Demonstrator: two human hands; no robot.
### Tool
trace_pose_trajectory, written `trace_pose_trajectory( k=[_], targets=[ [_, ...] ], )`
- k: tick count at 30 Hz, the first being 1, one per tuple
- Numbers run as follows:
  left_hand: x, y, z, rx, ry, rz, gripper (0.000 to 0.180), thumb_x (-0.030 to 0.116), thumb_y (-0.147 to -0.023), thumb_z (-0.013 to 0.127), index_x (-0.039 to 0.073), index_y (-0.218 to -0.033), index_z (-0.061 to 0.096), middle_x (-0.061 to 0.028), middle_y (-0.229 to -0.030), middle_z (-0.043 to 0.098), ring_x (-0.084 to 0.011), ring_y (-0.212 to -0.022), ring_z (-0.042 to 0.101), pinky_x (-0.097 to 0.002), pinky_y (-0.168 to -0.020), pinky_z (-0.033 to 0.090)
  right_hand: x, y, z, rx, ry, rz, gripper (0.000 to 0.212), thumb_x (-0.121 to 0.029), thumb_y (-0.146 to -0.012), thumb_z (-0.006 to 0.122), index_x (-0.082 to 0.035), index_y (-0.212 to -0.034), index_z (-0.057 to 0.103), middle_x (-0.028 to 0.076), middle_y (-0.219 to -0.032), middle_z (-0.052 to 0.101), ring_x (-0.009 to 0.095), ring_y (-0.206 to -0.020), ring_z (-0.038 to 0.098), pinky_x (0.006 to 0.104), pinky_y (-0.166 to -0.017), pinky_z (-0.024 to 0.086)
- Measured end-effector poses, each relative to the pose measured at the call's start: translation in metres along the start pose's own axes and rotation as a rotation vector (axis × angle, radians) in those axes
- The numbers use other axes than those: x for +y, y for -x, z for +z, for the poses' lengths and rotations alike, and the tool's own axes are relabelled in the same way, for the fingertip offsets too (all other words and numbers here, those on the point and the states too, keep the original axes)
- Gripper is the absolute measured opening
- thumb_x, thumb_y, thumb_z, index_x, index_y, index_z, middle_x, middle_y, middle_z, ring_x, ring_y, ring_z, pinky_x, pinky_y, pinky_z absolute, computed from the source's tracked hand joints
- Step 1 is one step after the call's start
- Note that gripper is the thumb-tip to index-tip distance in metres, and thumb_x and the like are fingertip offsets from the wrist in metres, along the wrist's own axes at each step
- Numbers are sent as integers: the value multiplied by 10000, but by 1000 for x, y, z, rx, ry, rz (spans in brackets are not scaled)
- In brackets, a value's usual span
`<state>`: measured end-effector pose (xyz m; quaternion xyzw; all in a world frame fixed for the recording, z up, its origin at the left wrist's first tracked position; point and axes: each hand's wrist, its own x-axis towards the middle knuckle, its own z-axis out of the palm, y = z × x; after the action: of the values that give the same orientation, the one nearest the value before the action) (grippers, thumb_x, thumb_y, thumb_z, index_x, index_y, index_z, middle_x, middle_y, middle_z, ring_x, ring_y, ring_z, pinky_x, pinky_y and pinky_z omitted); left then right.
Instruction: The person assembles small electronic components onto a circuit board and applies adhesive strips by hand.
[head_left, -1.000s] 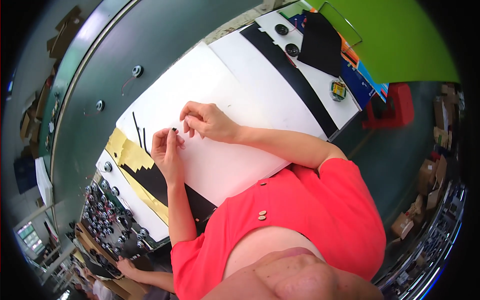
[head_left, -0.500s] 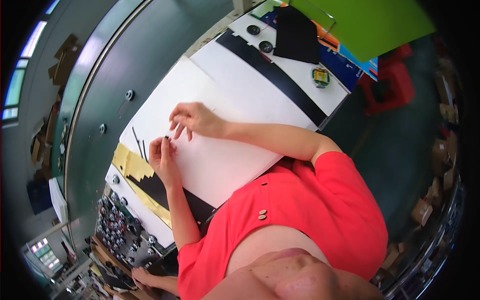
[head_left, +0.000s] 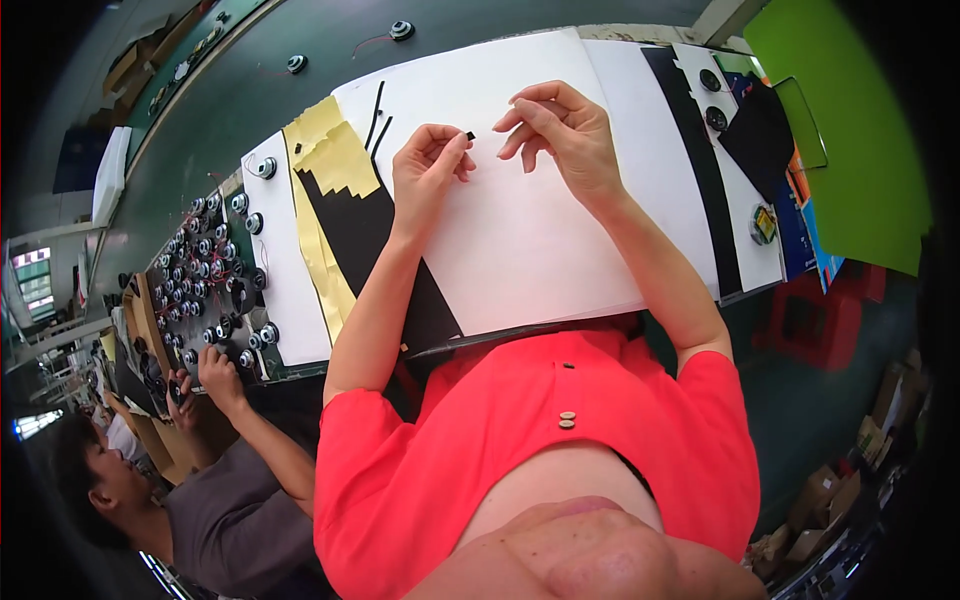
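Delicately, at the frame's upper centre, your left hand [head_left: 428,178] pinched a small black piece [head_left: 470,135]; your right hand [head_left: 578,145] hovered nearby, loosely spread.

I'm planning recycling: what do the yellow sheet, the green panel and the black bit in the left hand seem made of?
Yellow sheet: probably matte paper, by its thin, stepped edge.
Green panel: smooth, perhaps plastic or coated card, from its even colour.
Black bit: dark, possibly foam or tape; too small to tell.
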<state>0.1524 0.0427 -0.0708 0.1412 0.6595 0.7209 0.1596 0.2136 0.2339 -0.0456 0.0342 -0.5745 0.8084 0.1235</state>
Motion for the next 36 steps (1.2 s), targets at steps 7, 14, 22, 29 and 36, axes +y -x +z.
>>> trace_pose_trajectory(
  k=[7, 14, 22, 29, 36],
  targets=[
    [2, 1, 0, -30, -27, -13, 123, 141, -988, 625, 18, -999, 631, -44, -907, 678, -73, -734, 603, -211, -646, 466, -5, 1, 2, 4, 26, 9, 208, -111, -1045, 502, 23, -1149, 622, 167, -915, 716, 199, -705, 721, 239, -513, 526],
    [-3, -2, 0, -23, -42, 5, 121, 105, -973, 639, -13, -998, 623, -58, -875, 667, -96, -715, 621, -221, -626, 490, 6, -3, -9, -29, -56, 38, 196, -131, -1052, 458, 14, -1105, 580, 169, -892, 711, 214, -683, 719, 249, -506, 525],
    [-1, -2, 3, -26, -2, -23, 120, 117, -985, 628, -3, -993, 619, -61, -891, 668, -92, -710, 613, -218, -620, 483, 8, -4, -10, 2, 11, 70, 183, -138, -1056, 442, 2, -1091, 555, 171, -907, 704, 218, -707, 723, 258, -532, 548],
    [-3, -1, 0, -13, 19, -32, 111, 120, -981, 636, 12, -1004, 627, -54, -888, 665, -89, -707, 605, -213, -625, 469, 11, -7, -16, 14, -17, 140, 147, -113, -1043, 406, -10, -1038, 511, 145, -794, 680, 200, -621, 694, 252, -491, 516],
    [-6, -2, -1, 19, -23, -21, 88, 116, -985, 628, 29, -999, 631, -34, -877, 647, -80, -707, 583, -206, -626, 452, 21, -10, -21, 26, 66, 127, 117, -80, -1014, 459, 19, -1057, 507, 140, -783, 681, 189, -597, 686, 256, -470, 507]
  ],
)
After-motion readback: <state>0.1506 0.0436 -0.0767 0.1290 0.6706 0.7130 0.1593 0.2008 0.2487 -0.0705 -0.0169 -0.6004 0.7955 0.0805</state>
